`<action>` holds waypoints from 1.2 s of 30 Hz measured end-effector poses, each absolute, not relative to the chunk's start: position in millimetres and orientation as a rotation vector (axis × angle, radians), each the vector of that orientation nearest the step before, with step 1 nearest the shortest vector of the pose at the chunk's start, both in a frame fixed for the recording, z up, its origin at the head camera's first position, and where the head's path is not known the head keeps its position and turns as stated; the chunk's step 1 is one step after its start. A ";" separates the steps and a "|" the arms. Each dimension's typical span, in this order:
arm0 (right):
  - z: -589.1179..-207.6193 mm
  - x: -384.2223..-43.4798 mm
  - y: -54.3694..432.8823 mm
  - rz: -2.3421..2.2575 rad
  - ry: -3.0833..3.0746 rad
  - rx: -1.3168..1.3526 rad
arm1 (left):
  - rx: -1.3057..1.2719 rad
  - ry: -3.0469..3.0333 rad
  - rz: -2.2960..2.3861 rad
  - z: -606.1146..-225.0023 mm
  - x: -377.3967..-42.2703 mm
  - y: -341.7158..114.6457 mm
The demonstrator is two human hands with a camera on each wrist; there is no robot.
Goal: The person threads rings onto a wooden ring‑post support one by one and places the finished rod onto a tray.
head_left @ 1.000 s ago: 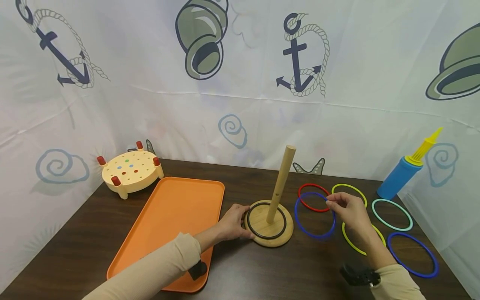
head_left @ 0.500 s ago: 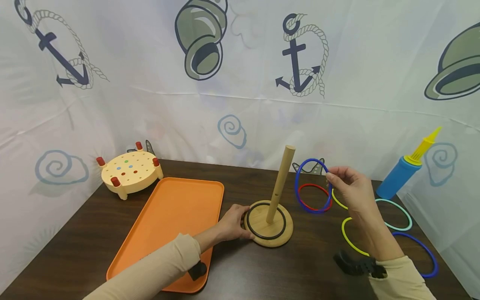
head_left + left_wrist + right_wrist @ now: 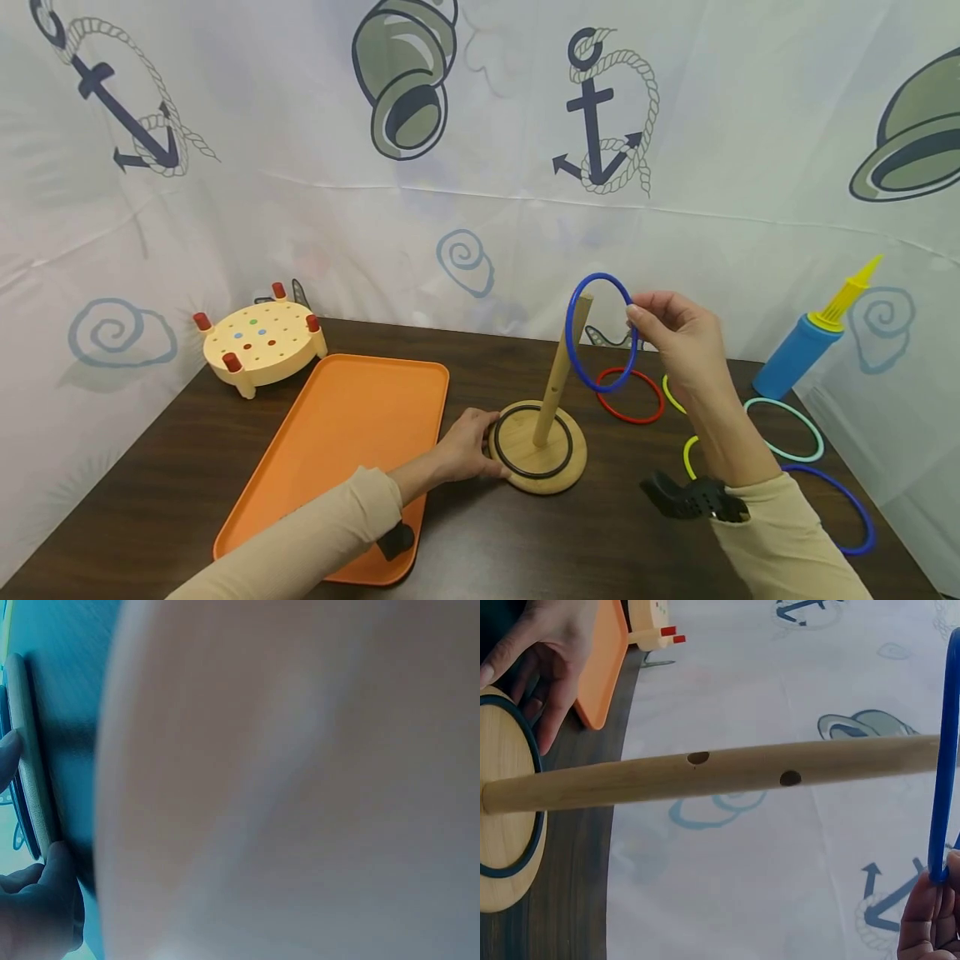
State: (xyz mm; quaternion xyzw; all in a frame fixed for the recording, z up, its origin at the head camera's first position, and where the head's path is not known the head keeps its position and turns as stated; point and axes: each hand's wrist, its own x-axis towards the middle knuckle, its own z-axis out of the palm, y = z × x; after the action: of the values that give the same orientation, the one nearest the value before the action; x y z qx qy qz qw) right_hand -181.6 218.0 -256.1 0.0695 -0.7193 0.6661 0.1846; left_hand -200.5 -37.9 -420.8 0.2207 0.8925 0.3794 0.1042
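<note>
Thumb and fingers of my left hand (image 3: pixel 468 446) grip the left edge of a round wooden base (image 3: pixel 551 485). From this base rises a slightly tilted wooden post (image 3: pixel 558 375), and a black ring (image 3: pixel 571 442) lies flat around its foot. My right hand (image 3: pixel 686 342) pinches a blue ring (image 3: pixel 572 329) by its right side, holding it nearly upright. That ring is at the post's top in the head view; in the right wrist view, the blue ring (image 3: pixel 946 750) crosses the upper end of the post (image 3: pixel 742 769). Whether it encircles the post I cannot tell.
Right of the stand lie a red ring (image 3: pixel 639 421), two partly hidden yellow rings (image 3: pixel 687 460), a mint ring (image 3: pixel 787 456) and another blue ring (image 3: pixel 866 525). A blue hand pump (image 3: pixel 798 354) stands back right. Leftward are an orange tray (image 3: pixel 345 442) and a cream pegged disc (image 3: pixel 262 333).
My right hand has lifted the blue ring off the table, turned it upright and carried it left to the post's top. The left hand stays on the base.
</note>
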 end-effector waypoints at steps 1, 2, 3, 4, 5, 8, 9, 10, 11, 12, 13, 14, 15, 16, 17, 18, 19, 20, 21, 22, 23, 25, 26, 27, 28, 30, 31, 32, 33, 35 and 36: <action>-255.8 -183.2 216.1 1.890 -2.021 0.207 | 0.649 2.631 1.120 -421.2 -200.7 -37.8; -255.9 -184.7 214.3 1.899 -2.018 0.215 | 0.652 2.635 1.116 -421.1 -200.6 -37.9; -256.3 -186.3 212.8 1.903 -2.017 0.222 | 0.657 2.637 1.114 -421.3 -200.7 -37.8; -257.2 -187.7 211.5 1.902 -2.021 0.229 | 0.662 2.638 1.114 -421.3 -200.7 -37.7; -258.6 -189.2 210.5 1.901 -2.027 0.231 | 0.665 2.638 1.114 -421.2 -200.8 -37.6; -266.2 -192.8 208.5 1.869 -2.088 0.214 | 0.673 2.635 1.121 -421.0 -201.2 -37.1; -270.1 -194.0 208.3 1.852 -2.121 0.203 | 0.671 2.632 1.129 -421.1 -201.5 -37.0; -274.6 -195.2 207.9 1.836 -2.154 0.193 | 0.672 2.631 1.131 -421.1 -201.6 -37.0; -279.8 -196.3 207.7 1.825 -2.188 0.184 | 0.672 2.632 1.132 -420.9 -201.7 -37.0; -285.6 -197.3 207.5 1.799 -2.231 0.178 | 0.673 2.633 1.134 -420.9 -201.8 -37.1; -292.1 -198.2 207.0 1.781 -2.271 0.169 | 0.674 2.635 1.134 -420.8 -201.7 -37.3; -299.3 -199.3 206.5 1.749 -2.313 0.163 | 0.672 2.634 1.136 -420.5 -201.5 -37.5; -307.1 -200.4 206.1 1.717 -2.358 0.155 | 0.675 2.635 1.138 -420.5 -201.3 -37.8; -315.0 -201.6 205.4 1.679 -2.396 0.145 | 0.673 2.634 1.138 -420.7 -201.3 -38.0; -323.2 -202.6 204.7 1.663 -2.431 0.129 | 0.671 2.633 1.144 -420.7 -201.1 -38.2; -331.6 -203.8 203.8 1.640 -2.464 0.109 | 0.672 2.632 1.144 -421.0 -201.0 -38.2; -339.9 -205.2 203.2 1.620 -2.499 0.085 | 0.674 2.631 1.146 -421.1 -200.9 -38.3; -348.0 -206.8 202.8 1.594 -2.531 0.062 | 0.674 2.629 1.149 -421.2 -200.6 -38.3; -355.5 -208.3 202.3 1.564 -2.564 0.037 | 0.675 2.628 1.150 -421.2 -200.4 -38.3; -362.2 -209.5 201.8 1.540 -2.589 0.013 | 0.669 2.624 1.155 -421.3 -200.2 -38.0; -368.5 -210.3 201.5 1.521 -2.615 -0.005 | 0.667 2.621 1.158 -421.4 -200.1 -37.8; -379.0 -211.9 201.0 1.451 -2.669 -0.028 | 0.660 2.613 1.165 -421.4 -200.2 -37.4; -383.3 -212.2 200.3 1.432 -2.685 -0.034 | 0.658 2.612 1.167 -421.6 -200.3 -37.3; -386.7 -212.3 199.5 1.424 -2.697 -0.035 | 0.658 2.613 1.167 -421.8 -200.4 -37.2; -389.5 -212.3 198.6 1.420 -2.706 -0.034 | 0.658 2.613 1.167 -422.0 -200.7 -37.3; -393.9 -212.6 196.7 1.407 -2.724 -0.030 | 0.671 2.614 1.165 -421.8 -200.8 -37.6; -395.5 -212.5 195.7 1.401 -2.730 -0.028 | 0.675 2.616 1.164 -421.8 -200.8 -37.8; -396.7 -212.5 194.7 1.394 -2.734 -0.025 | 0.681 2.620 1.160 -421.8 -200.6 -37.9; -397.6 -212.6 194.0 1.383 -2.740 -0.023 | 0.684 2.624 1.155 -421.4 -200.4 -38.0; -399.2 -212.8 192.5 1.356 -2.750 -0.021 | 0.683 2.627 1.152 -421.3 -200.0 -37.8; -399.9 -212.9 191.8 1.345 -2.753 -0.022 | 0.679 2.627 1.153 -421.3 -199.8 -37.6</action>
State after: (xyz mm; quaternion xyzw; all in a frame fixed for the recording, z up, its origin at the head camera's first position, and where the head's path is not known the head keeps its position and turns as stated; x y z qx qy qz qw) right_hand -212.9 191.8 -399.9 -0.0072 -0.8978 0.4386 0.0385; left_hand -199.8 -37.6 -421.3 0.2293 0.8869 0.3893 0.0964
